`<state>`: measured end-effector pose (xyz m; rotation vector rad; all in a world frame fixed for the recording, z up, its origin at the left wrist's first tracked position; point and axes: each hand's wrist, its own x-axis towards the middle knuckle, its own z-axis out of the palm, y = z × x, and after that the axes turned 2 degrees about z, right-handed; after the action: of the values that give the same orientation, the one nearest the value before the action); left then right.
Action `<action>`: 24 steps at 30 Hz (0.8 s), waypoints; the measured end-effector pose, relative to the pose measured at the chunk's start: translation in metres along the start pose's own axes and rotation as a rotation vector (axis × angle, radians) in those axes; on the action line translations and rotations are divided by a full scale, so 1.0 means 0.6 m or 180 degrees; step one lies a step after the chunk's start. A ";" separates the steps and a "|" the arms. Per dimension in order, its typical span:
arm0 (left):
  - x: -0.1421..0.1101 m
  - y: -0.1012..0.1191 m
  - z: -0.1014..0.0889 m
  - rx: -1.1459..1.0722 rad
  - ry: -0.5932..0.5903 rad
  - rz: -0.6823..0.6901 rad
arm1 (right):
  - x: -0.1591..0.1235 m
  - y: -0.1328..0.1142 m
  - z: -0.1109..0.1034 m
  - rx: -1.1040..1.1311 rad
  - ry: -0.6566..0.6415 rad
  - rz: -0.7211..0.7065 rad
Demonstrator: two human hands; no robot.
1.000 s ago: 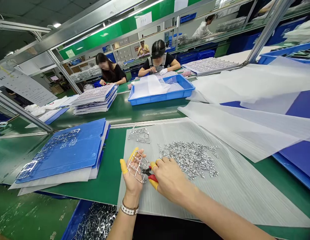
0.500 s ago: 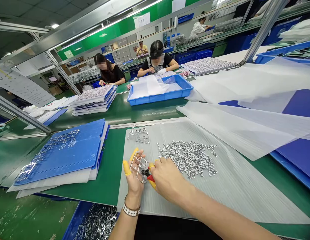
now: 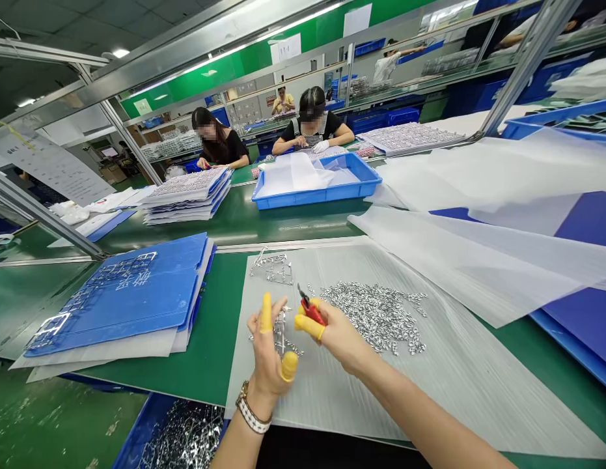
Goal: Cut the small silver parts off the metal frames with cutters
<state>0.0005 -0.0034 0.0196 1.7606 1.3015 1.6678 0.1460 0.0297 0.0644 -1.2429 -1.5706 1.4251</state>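
My left hand (image 3: 268, 355), in yellow finger cots, is tipped on its side over the translucent sheet (image 3: 342, 397), thumb and fingers spread. A small silvery frame (image 3: 282, 331) shows edge-on beside the palm; whether the hand touches it is unclear. Small shiny pieces (image 3: 295, 350) lie by that hand. My right hand (image 3: 334, 332) is closed round red-handled cutting pliers (image 3: 313, 311), their dark jaws pointing up and left, apart from the frame. Right of them spreads a heap of small silvery pieces (image 3: 381, 316). More thin metal frames (image 3: 276, 267) lie on the sheet's far part.
At left, a blue board stack (image 3: 170, 280) bears silvery frames. Below the bench edge is a blue bin (image 3: 146, 423) of metal scraps. A blue tray (image 3: 322, 192) with white sheets stands beyond. Translucent sheets (image 3: 478, 241) cover the right side. Co-workers (image 3: 312, 124) sit across the bench.
The pliers have come away from the frame and turned upward. My left hand has rolled over from palm-up, its fingers spreading, and small pieces now show on the sheet beside it.
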 end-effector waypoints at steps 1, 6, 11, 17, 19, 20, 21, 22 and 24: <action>-0.004 -0.002 0.000 0.0381 -0.0233 0.0375 | 0.004 0.003 0.004 0.0490 0.0056 0.0080; -0.013 0.000 0.002 0.1000 -0.0689 0.0861 | 0.010 0.009 0.019 0.1477 0.0107 0.0273; -0.003 0.011 -0.004 -0.0597 0.0084 -0.0654 | -0.008 0.015 0.013 0.0137 0.0567 -0.0690; 0.031 0.012 -0.009 -0.3621 0.0165 -0.3270 | -0.028 0.039 0.044 -0.2344 -0.0011 -0.3066; 0.037 0.012 -0.010 -0.3887 0.0136 -0.3330 | -0.031 0.048 0.054 -0.2710 -0.0211 -0.3114; 0.039 0.012 -0.010 -0.3943 0.0149 -0.3313 | -0.033 0.052 0.056 -0.2791 -0.0289 -0.3034; 0.040 0.011 -0.010 -0.3976 0.0178 -0.3290 | -0.035 0.053 0.057 -0.2800 -0.0370 -0.2941; 0.041 0.010 -0.011 -0.4003 0.0194 -0.3276 | -0.037 0.053 0.055 -0.2735 -0.0430 -0.2857; 0.041 0.007 -0.011 -0.4046 0.0204 -0.3263 | -0.040 0.047 0.048 -0.2450 -0.0370 -0.2718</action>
<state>-0.0077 0.0127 0.0382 0.1981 0.5971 1.3115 0.1329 -0.0040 0.0347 -0.6601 -2.4315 0.3448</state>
